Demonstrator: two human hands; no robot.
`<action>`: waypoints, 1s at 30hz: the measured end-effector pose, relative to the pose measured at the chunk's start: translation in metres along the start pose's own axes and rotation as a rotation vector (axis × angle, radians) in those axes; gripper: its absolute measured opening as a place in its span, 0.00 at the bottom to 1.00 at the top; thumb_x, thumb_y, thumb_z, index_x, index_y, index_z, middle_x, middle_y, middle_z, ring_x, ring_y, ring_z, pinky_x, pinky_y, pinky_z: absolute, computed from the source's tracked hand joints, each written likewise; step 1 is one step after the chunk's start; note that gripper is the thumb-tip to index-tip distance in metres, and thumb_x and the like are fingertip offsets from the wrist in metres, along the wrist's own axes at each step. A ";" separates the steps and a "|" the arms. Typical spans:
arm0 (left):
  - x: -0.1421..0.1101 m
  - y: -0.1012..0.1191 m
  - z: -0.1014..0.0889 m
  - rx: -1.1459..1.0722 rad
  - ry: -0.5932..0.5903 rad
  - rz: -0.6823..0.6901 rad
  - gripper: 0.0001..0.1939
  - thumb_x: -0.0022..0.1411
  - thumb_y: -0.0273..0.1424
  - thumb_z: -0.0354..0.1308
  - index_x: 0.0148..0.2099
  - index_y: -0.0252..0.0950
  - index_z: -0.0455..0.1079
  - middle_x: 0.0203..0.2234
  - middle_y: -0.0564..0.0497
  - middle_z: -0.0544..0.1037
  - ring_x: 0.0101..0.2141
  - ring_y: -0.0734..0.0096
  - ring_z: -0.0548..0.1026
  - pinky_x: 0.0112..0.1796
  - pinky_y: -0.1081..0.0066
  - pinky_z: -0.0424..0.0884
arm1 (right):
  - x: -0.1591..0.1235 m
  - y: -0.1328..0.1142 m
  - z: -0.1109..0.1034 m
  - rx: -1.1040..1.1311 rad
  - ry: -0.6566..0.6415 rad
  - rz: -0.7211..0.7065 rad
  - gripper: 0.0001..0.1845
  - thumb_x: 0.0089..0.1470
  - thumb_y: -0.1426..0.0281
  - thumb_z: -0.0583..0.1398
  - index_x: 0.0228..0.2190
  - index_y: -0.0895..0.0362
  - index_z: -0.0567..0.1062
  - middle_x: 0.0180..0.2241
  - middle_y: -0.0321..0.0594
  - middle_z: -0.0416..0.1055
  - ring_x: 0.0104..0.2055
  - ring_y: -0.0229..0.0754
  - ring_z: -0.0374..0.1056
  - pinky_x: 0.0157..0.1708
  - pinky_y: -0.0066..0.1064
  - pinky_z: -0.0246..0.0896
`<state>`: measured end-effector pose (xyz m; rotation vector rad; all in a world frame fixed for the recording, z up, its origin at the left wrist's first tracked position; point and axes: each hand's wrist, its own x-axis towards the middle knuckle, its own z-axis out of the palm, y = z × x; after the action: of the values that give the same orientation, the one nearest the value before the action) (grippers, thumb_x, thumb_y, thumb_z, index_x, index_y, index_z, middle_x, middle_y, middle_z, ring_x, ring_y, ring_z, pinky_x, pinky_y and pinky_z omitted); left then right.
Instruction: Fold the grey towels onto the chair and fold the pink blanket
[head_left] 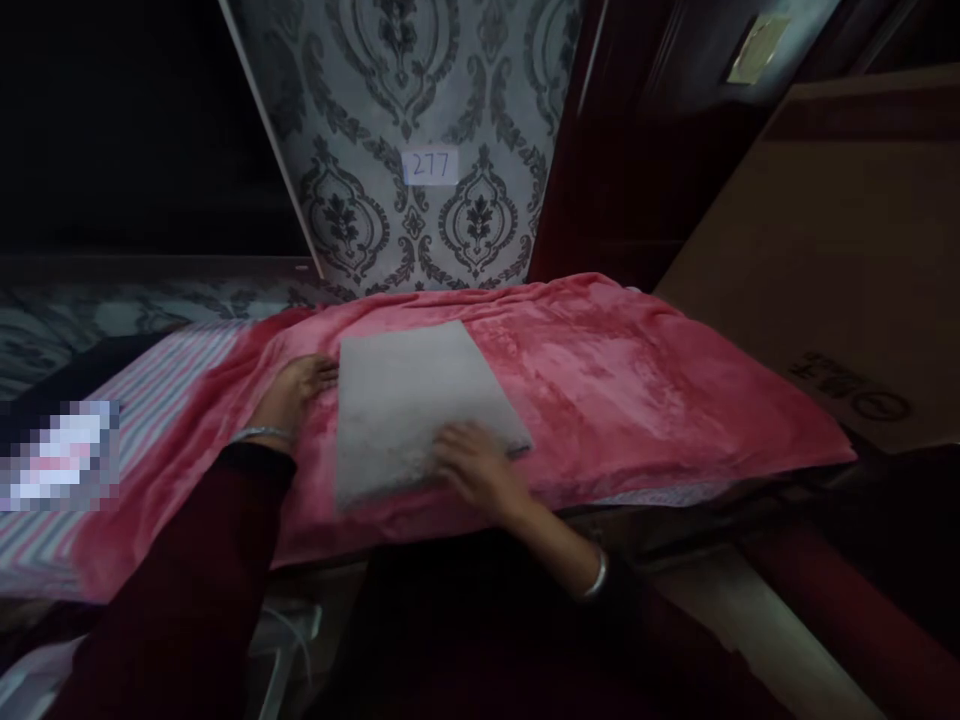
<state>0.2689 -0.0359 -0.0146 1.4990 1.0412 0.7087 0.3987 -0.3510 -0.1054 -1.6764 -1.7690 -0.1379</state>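
Note:
A light grey folded cloth (412, 400) lies flat on a pink plush blanket (600, 390); what kind of cloth it is I cannot tell. My left hand (300, 385) rests at the cloth's left edge, its fingers stretched toward it and holding nothing visible. Over the near right part of the cloth, my right hand (476, 468) lies palm down with fingers spread, slightly blurred. A darker fold shows at the cloth's right corner, beside the right hand.
Striped fabric (165, 385) shows left of the blanket. A large cardboard box (840, 250) leans at the right. Behind are a dark screen (135, 130) and patterned wallpaper (352, 120) bearing a paper label (430, 165) reading 277.

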 end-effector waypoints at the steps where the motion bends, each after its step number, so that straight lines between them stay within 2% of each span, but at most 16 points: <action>1: -0.006 -0.008 -0.006 -0.011 -0.024 -0.065 0.08 0.65 0.27 0.51 0.42 0.30 0.70 0.32 0.40 0.80 0.39 0.56 0.79 0.46 0.53 0.78 | -0.004 0.013 -0.009 0.052 0.082 0.087 0.18 0.64 0.67 0.59 0.54 0.50 0.78 0.57 0.46 0.75 0.61 0.48 0.67 0.64 0.50 0.59; 4: -0.025 -0.025 -0.018 -0.063 -0.092 -0.196 0.08 0.65 0.24 0.47 0.43 0.31 0.67 0.30 0.44 0.79 0.34 0.63 0.79 0.43 0.60 0.78 | -0.019 0.053 -0.036 0.200 0.282 0.398 0.21 0.65 0.62 0.56 0.53 0.54 0.78 0.55 0.48 0.76 0.58 0.50 0.70 0.61 0.49 0.62; 7: -0.046 -0.043 -0.019 -0.118 -0.146 -0.212 0.11 0.63 0.25 0.53 0.48 0.33 0.68 0.27 0.49 0.78 0.28 0.67 0.77 0.33 0.66 0.76 | -0.034 0.078 -0.045 0.363 0.320 0.639 0.26 0.63 0.54 0.55 0.53 0.57 0.78 0.53 0.49 0.77 0.55 0.51 0.72 0.59 0.48 0.64; 9: -0.061 -0.057 -0.015 -0.144 -0.129 -0.174 0.16 0.58 0.26 0.58 0.50 0.32 0.69 0.25 0.51 0.77 0.24 0.69 0.75 0.27 0.70 0.73 | -0.040 0.083 -0.043 0.436 0.312 0.709 0.29 0.61 0.51 0.55 0.51 0.57 0.78 0.51 0.48 0.78 0.55 0.51 0.71 0.59 0.47 0.63; 12: -0.083 -0.074 -0.004 -0.160 -0.051 -0.077 0.23 0.53 0.31 0.64 0.52 0.32 0.71 0.26 0.53 0.77 0.22 0.72 0.72 0.25 0.73 0.71 | -0.040 0.083 -0.039 0.490 0.306 0.740 0.30 0.57 0.49 0.57 0.52 0.57 0.78 0.49 0.46 0.79 0.53 0.51 0.72 0.56 0.45 0.64; 16: -0.102 -0.083 0.013 -0.172 -0.048 0.088 0.34 0.51 0.33 0.68 0.61 0.35 0.69 0.37 0.48 0.81 0.31 0.67 0.78 0.31 0.70 0.76 | -0.027 0.086 -0.039 0.616 0.222 0.761 0.33 0.52 0.52 0.63 0.55 0.56 0.76 0.42 0.44 0.80 0.44 0.50 0.73 0.46 0.42 0.69; 19: -0.104 -0.084 0.018 -0.118 -0.012 0.140 0.40 0.52 0.29 0.65 0.67 0.36 0.62 0.39 0.46 0.81 0.35 0.63 0.80 0.35 0.66 0.77 | -0.022 0.086 -0.036 0.711 0.203 0.749 0.35 0.51 0.55 0.64 0.59 0.54 0.72 0.39 0.43 0.79 0.39 0.48 0.73 0.40 0.40 0.69; 23: -0.097 -0.090 0.014 0.019 0.016 0.183 0.38 0.54 0.29 0.62 0.68 0.36 0.61 0.37 0.45 0.81 0.35 0.60 0.80 0.37 0.62 0.78 | -0.026 0.081 -0.028 0.713 0.238 0.743 0.36 0.53 0.57 0.63 0.62 0.54 0.69 0.35 0.42 0.78 0.34 0.47 0.72 0.35 0.39 0.68; 25: -0.095 -0.094 0.012 0.115 0.028 0.227 0.35 0.56 0.30 0.61 0.66 0.35 0.63 0.40 0.44 0.81 0.40 0.58 0.80 0.42 0.59 0.78 | -0.028 0.078 -0.026 0.703 0.245 0.734 0.36 0.53 0.58 0.62 0.62 0.54 0.69 0.36 0.42 0.78 0.36 0.47 0.72 0.37 0.39 0.69; 27: -0.099 -0.096 0.012 0.256 0.091 0.313 0.33 0.56 0.31 0.62 0.65 0.35 0.65 0.46 0.42 0.80 0.46 0.56 0.79 0.49 0.56 0.76 | -0.031 0.076 -0.028 0.685 0.235 0.711 0.35 0.55 0.58 0.62 0.62 0.55 0.69 0.40 0.44 0.79 0.40 0.48 0.73 0.40 0.41 0.70; 30: -0.119 -0.099 0.013 0.489 0.197 0.520 0.33 0.58 0.37 0.63 0.64 0.36 0.66 0.55 0.39 0.75 0.56 0.52 0.73 0.58 0.52 0.70 | -0.041 0.069 -0.036 0.610 0.218 0.627 0.33 0.58 0.54 0.60 0.62 0.53 0.70 0.53 0.48 0.76 0.52 0.51 0.72 0.52 0.45 0.68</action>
<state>0.2063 -0.1496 -0.0999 2.2029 1.0232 1.0281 0.4738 -0.3927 -0.1257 -1.5858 -0.9244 0.4401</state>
